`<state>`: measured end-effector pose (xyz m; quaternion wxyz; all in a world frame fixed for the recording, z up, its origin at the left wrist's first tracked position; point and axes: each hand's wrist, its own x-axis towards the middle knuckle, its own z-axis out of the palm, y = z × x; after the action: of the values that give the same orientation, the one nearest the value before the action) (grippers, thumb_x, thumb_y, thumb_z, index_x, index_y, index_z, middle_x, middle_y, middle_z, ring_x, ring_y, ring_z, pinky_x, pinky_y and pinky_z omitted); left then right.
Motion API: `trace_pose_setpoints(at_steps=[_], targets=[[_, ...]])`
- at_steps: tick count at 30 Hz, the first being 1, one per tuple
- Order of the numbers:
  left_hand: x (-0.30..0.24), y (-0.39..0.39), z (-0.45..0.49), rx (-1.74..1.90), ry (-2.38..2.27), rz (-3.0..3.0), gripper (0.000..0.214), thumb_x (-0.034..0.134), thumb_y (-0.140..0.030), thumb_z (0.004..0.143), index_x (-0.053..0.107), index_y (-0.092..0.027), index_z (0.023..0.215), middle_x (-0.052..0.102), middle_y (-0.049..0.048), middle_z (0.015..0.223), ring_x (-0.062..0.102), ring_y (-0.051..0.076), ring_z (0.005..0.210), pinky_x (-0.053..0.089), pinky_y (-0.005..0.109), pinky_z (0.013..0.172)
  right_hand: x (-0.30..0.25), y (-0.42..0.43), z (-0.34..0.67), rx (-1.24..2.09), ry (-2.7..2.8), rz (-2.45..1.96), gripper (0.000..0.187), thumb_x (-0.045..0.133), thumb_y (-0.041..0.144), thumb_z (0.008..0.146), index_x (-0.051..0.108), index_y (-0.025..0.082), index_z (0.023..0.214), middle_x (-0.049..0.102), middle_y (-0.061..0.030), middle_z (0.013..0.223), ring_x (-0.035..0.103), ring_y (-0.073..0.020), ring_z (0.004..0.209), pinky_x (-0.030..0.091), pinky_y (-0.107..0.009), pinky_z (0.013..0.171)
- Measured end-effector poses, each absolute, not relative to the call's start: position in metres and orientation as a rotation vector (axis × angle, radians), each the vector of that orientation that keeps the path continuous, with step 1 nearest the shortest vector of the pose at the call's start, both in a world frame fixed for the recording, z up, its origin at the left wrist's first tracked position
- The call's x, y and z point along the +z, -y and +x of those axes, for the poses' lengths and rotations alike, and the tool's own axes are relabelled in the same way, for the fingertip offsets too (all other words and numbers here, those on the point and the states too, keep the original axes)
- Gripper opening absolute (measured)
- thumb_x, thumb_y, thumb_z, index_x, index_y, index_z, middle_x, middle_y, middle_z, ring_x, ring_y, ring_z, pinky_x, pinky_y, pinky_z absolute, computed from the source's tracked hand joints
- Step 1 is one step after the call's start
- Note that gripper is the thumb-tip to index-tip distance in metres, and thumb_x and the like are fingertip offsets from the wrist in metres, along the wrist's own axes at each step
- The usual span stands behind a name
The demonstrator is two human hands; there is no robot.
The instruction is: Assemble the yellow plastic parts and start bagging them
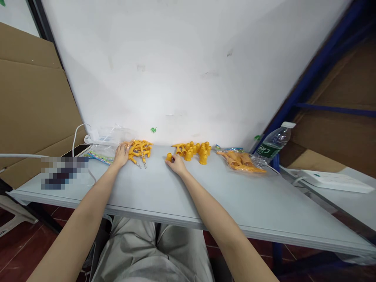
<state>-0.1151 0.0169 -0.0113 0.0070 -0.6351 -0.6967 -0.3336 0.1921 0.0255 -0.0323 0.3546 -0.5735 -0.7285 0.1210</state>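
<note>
Right hand [178,166] is bent around one yellow cup-shaped piece [169,156], which appears to be pinched between thumb and finger just above the desk [158,192] or on it. By the left hand [120,156], the left edge of a heap of yellow spiral-ended pieces [146,148] is touched; its fingertips are partly hidden, so whether anything is gripped cannot be told. The step in hand is judged to be the taking up of one piece from each group. For the next move, a secure hold on a single spiral-ended piece would be called for on the left, with the cup kept steady on the right.

One cup is held; roughly a dozen more are clustered in the standing group [202,157] just beyond the right hand, though overlaps prevent an exact count. About ten or more spiral-ended pieces are heaped. One filled bag [239,160] and one bottle [273,144] are seen farther right; one clear bag [110,137] is seen beside the left hand.
</note>
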Motion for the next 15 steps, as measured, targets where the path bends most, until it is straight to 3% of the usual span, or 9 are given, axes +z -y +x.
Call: trace_pose_setpoints(at_steps=[8, 15], targets=[[0.008, -0.011, -0.102, -0.800, 1.804, -2.366, 0.047, 0.037, -0.004, 0.077, 0.062, -0.016, 0.115, 0.051, 0.0096, 0.138, 0.041, 0.020, 0.134, 0.031, 0.038, 0.115, -0.033, -0.026, 0.192, 0.421, 1.830, -1.469, 0.016, 0.062, 0.031, 0.076, 0.057, 0.017, 0.084, 0.068, -0.0082, 0.091, 0.062, -0.0199, 0.084, 0.049, -0.031, 0.077], [0.019, -0.013, -0.086, -0.569, 1.922, -2.355, 0.036, 0.049, -0.004, 0.075, 0.069, -0.019, 0.102, 0.061, 0.0126, 0.121, 0.050, 0.029, 0.123, 0.039, 0.045, 0.105, -0.032, -0.024, 0.192, 0.447, 1.730, -1.437, 0.022, 0.062, 0.022, 0.071, 0.055, 0.020, 0.091, 0.067, -0.0064, 0.099, 0.063, -0.0188, 0.089, 0.049, -0.032, 0.081]])
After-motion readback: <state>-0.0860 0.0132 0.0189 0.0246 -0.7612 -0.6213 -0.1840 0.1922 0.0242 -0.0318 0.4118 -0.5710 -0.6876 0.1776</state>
